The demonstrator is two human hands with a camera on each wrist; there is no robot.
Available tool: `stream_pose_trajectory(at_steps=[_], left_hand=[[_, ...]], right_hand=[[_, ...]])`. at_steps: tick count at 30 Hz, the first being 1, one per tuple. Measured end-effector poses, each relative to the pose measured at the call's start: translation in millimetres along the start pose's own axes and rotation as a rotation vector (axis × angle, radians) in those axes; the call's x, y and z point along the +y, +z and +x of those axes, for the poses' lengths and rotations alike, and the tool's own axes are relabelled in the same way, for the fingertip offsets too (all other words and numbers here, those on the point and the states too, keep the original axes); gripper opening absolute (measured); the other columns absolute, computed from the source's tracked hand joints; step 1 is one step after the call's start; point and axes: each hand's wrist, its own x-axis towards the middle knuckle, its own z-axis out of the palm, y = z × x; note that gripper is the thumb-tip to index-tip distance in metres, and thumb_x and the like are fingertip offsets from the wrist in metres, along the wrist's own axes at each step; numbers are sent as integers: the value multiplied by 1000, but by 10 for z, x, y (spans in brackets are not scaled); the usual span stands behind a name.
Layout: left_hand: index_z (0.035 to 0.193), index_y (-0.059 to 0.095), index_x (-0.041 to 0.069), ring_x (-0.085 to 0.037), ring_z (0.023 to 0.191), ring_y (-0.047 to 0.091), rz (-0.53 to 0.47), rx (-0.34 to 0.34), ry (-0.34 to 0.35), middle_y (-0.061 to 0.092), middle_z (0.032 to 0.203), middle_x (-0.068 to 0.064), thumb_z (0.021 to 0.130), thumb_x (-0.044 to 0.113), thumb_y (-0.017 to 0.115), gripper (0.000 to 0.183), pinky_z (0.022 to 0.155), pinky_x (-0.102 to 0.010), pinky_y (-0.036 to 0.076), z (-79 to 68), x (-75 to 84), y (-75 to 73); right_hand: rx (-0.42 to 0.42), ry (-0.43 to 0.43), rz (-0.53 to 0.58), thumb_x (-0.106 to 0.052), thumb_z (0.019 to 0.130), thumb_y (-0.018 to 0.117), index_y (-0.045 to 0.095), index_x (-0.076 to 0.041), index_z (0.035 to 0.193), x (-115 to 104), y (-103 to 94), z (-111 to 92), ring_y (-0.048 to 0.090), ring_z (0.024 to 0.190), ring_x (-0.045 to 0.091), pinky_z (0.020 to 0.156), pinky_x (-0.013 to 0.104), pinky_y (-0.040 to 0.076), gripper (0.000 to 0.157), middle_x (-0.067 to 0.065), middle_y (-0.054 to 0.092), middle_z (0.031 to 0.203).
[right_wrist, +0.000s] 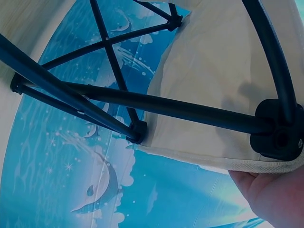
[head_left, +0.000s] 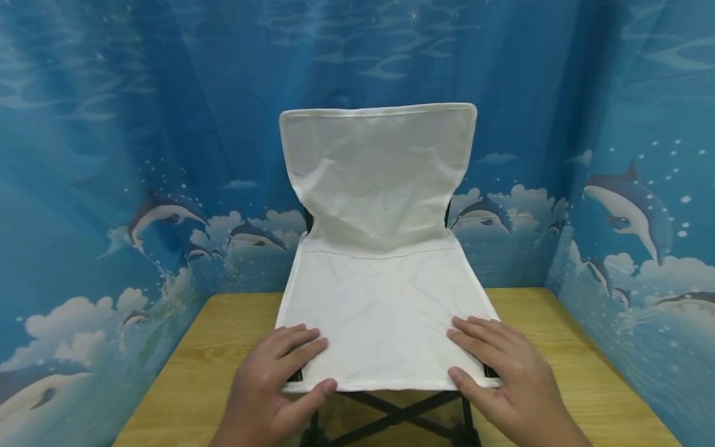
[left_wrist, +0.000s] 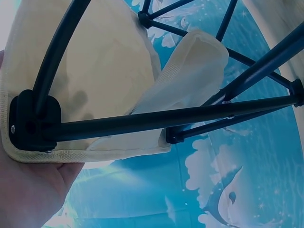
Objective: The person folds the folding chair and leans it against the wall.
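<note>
A folding camp chair with white fabric (head_left: 385, 310) and a black tube frame (head_left: 402, 416) stands unfolded, its backrest away from me. My left hand (head_left: 274, 379) lies over the front left corner of the seat, fingers fairly straight on the fabric and thumb near the front hem. At the opposite front corner, my right hand (head_left: 503, 372) rests the same way, thumb along the edge. From below, the left wrist view shows a black corner joint (left_wrist: 33, 121) under the fabric beside that palm. The right wrist view has a matching joint (right_wrist: 278, 129), and finger shadows show through the cloth.
The chair stands on a wood-grain table (head_left: 190, 366). A blue curtain (head_left: 223, 74) printed with dolphins and clouds surrounds it at the back and both sides. Crossed black legs (right_wrist: 107, 42) run beneath the seat.
</note>
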Motion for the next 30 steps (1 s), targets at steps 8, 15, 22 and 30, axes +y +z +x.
stream_pose_trajectory(at_steps=[8,15,22,30], left_hand=[[130,75,37,-15,121,69,18,-1,-13,72,130,17,84,50,87,49,95,-50,60,-34,-59,-63],[130,75,37,-15,120,69,6,9,-17,72,130,17,83,48,88,50,94,-52,59,-34,-78,-90],[130,76,36,-16,121,69,-10,27,-17,72,131,15,81,45,90,52,94,-50,58,-49,-89,-94],[130,76,36,-16,121,68,-19,39,-20,72,131,15,81,42,91,52,101,-36,53,-48,-84,-83]], right_hand=[[5,-22,-1,-32,81,90,72,-34,137,-71,62,15,65,128,19,119,4,17,59,-11,70,141],[20,-56,0,-33,81,90,74,-30,135,-102,72,40,67,125,21,122,6,19,57,-8,71,140],[-4,-81,-29,-38,84,87,72,-30,138,-98,67,43,66,127,21,123,7,16,56,-9,70,141],[6,-110,-15,-37,85,87,73,-28,138,-80,60,42,66,126,22,125,10,19,55,-6,71,141]])
